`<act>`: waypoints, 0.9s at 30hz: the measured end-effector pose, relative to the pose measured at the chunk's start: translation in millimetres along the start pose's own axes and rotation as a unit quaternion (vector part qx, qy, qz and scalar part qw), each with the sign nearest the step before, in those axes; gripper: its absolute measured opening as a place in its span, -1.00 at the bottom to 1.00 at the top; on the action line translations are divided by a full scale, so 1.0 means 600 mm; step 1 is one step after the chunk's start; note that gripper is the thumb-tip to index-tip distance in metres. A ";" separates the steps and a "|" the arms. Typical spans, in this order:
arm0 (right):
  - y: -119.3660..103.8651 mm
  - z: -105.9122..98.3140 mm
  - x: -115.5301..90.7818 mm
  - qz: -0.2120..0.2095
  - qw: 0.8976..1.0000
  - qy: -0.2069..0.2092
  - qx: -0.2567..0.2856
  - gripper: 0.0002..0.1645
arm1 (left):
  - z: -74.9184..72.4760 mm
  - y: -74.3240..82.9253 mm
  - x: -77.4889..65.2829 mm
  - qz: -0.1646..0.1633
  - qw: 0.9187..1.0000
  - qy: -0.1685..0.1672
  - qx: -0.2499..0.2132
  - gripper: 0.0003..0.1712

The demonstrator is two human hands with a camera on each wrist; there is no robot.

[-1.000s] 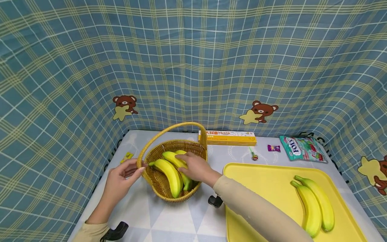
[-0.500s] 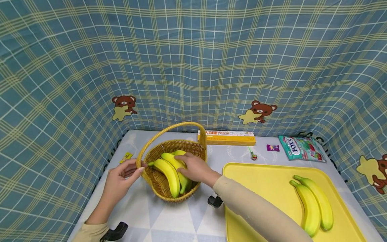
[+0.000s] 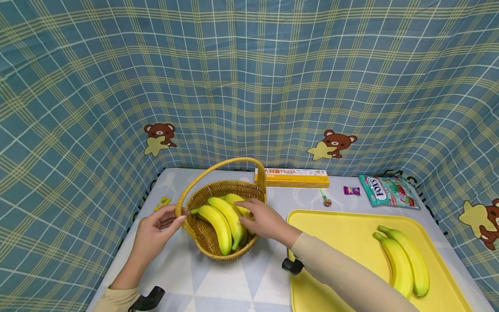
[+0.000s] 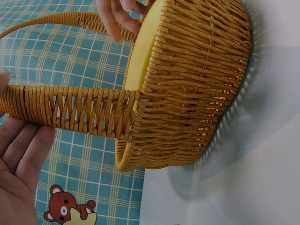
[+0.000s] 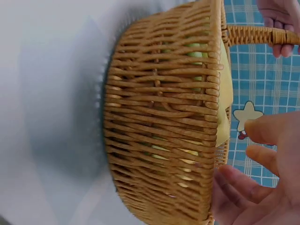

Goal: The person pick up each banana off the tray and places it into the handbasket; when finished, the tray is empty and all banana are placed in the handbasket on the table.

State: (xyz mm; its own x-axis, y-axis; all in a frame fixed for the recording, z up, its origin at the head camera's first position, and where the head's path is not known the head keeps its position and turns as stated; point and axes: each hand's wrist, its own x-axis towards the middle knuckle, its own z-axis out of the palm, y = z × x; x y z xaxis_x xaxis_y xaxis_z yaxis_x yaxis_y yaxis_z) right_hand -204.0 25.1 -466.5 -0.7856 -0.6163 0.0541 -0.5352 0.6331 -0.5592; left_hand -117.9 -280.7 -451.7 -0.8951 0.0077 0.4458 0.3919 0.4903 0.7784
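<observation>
In the head view a woven basket (image 3: 202,249) with a tall arched handle (image 3: 218,167) stands on the table. At its left side my left hand (image 3: 153,232) holds the base of the handle between thumb and fingers; the left wrist view shows those fingers (image 4: 35,150) behind the handle. Inside the basket lie yellow bananas (image 3: 214,223) side by side, partly overlapping. Over the right rim is my right hand (image 3: 263,219), its fingers loosely spread beside the bananas and gripping nothing. In the right wrist view its fingers (image 5: 248,185) are by the rim, their tips partly hidden.
To the right sits a yellow tray (image 3: 331,242) bearing two bananas (image 3: 401,264). Along the back are a pasta box (image 3: 292,178), a lollipop (image 3: 326,199), a purple-wrapped candy (image 3: 352,190) and a teal candy bag (image 3: 387,192). A small yellow packet (image 3: 163,202) lies left of the basket.
My right hand shifted a banana against the front one, then let go and drew back to the right. The left hand stays on the handle.
</observation>
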 end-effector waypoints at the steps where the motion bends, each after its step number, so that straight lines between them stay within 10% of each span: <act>1: 0.002 -0.002 -0.007 -0.002 1.000 0.004 0.010 -0.43 | 0.000 0.000 0.000 0.000 1.000 0.001 0.000 -0.75; 18: 0.032 -0.042 -0.150 -0.015 0.996 0.087 0.023 -0.49 | -0.001 -0.004 0.003 0.012 1.000 -0.010 -0.009 -0.76; 27: 0.081 -0.079 -0.250 0.068 0.990 0.122 -0.024 -0.45 | -0.001 -0.009 0.002 0.011 1.000 -0.016 -0.010 -0.78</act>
State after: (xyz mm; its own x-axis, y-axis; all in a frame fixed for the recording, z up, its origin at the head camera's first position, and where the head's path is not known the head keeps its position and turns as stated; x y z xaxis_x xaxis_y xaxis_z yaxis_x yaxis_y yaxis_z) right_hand -126.7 170.7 -462.5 -0.8998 -0.3960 0.1832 -0.4292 0.7278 -0.5349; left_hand -120.9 -283.9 -455.1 -0.8928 0.0466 0.4479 0.4150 0.4714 0.7782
